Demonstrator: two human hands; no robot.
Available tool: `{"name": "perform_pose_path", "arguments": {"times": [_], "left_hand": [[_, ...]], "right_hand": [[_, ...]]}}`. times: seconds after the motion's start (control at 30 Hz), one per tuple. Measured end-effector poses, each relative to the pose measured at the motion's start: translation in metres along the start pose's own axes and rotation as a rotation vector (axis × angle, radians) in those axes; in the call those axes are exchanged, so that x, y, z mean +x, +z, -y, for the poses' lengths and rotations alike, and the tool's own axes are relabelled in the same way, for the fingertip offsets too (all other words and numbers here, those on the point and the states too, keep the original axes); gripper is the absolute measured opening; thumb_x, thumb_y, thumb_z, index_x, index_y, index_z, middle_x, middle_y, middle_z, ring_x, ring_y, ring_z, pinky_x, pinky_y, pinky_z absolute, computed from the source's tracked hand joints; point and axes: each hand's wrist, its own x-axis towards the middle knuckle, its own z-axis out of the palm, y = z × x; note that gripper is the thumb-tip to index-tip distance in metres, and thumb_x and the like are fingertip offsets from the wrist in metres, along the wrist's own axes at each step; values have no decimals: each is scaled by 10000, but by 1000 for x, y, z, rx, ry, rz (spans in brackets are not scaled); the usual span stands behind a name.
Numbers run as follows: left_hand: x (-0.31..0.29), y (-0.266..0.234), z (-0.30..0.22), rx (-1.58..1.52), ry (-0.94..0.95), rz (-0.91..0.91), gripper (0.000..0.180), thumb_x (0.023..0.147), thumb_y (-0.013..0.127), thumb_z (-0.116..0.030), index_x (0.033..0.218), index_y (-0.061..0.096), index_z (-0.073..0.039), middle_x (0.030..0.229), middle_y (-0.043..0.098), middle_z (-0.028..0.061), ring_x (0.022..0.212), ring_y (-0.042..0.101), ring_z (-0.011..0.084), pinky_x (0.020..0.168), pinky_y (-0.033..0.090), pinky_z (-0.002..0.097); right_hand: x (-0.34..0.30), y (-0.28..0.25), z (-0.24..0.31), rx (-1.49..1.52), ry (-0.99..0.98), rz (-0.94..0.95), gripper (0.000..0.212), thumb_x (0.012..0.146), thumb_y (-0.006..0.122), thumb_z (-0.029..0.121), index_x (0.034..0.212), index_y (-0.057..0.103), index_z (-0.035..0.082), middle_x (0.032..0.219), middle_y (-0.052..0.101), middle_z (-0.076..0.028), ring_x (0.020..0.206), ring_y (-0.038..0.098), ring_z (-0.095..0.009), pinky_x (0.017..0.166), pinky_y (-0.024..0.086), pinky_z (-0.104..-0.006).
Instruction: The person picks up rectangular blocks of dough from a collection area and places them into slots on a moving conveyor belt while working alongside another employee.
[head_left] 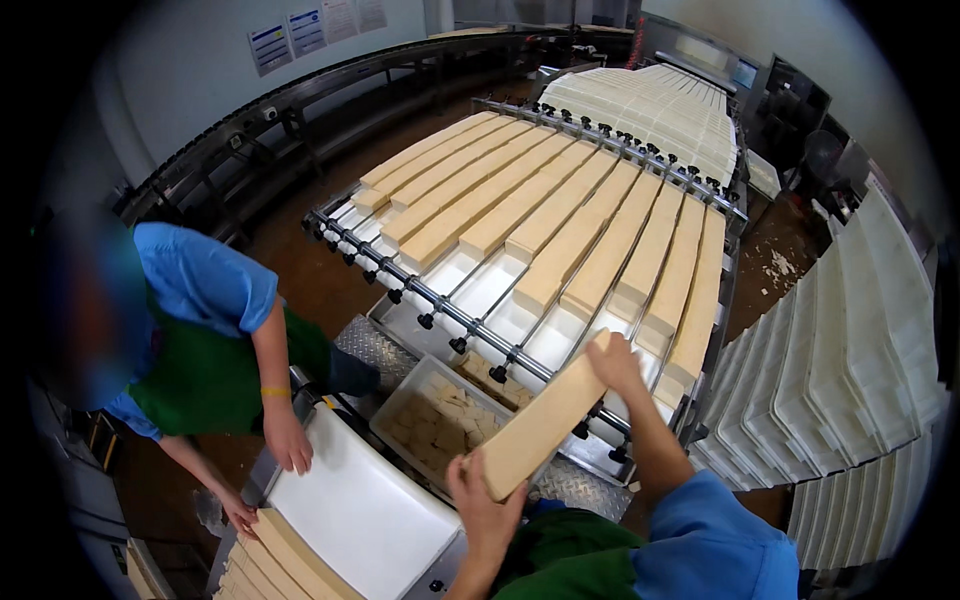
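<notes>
A long pale beige block (pixel 545 418) is in both my hands, tilted and lifted off the surfaces below. My left hand (pixel 486 505) is closed round its near end. At the far end, my right hand (pixel 617 366) grips it, just above the front bar of a white conveyor (pixel 448 268). Several similar blocks (pixel 600 236) lie side by side in lanes on that conveyor, divided by thin rods. What the blocks are made of I cannot tell.
At left, a co-worker's hand (pixel 287 440) is over a white belt (pixel 350 500); the other touches several blocks (pixel 285 560). A white bin (pixel 410 375) of broken flat pieces sits below me. Stacked white trays (pixel 830 350) stand at right. A rail with black knobs (pixel 430 300) crosses the conveyor's front.
</notes>
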Motion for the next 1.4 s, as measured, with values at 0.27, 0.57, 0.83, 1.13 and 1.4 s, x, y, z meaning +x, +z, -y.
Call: {"name": "perform_pose_path", "arguments": {"times": [0.27,0.57,0.83,1.13,1.4], "left_hand": [[14,38,-12,-98,-34,241,766,696,821,-239,1338,430,-92,1268,368,193,1090,517,367,889,477,400],[30,75,-27,-57,-81,258,757,712,812,-234,1350,430,-89,1260,367,198,1087,511,370,899,476,396],[55,119,-16,-73,104,271,652,806,708,-128,1374,388,-98,1320,341,200,1119,500,369,954,438,397],[52,135,-1,-268,42,210,668,818,477,56,1436,277,-99,1423,256,241,1287,356,409,1011,384,383],[17,62,30,248,-267,-165,578,788,627,-137,1328,430,-74,1337,401,227,1144,460,401,948,389,475]], "right_hand": [[90,-10,-22,-309,-65,139,553,889,327,364,1170,556,-54,1281,526,-236,1208,432,-422,1029,252,-544],[111,-16,-34,-342,-66,38,538,877,352,331,1203,522,-63,1352,456,-225,1216,453,-370,1042,252,-523],[69,-31,16,-163,-189,-256,526,829,584,291,1282,488,39,1247,501,-202,1184,437,-359,991,321,-481],[-48,-8,-22,-44,-788,228,835,856,557,368,1462,133,-20,1511,139,-263,1407,133,-392,1098,101,-546],[-37,2,-26,-239,-616,352,836,858,572,307,1443,111,-74,1503,98,-303,1404,97,-427,1130,104,-512]]}}
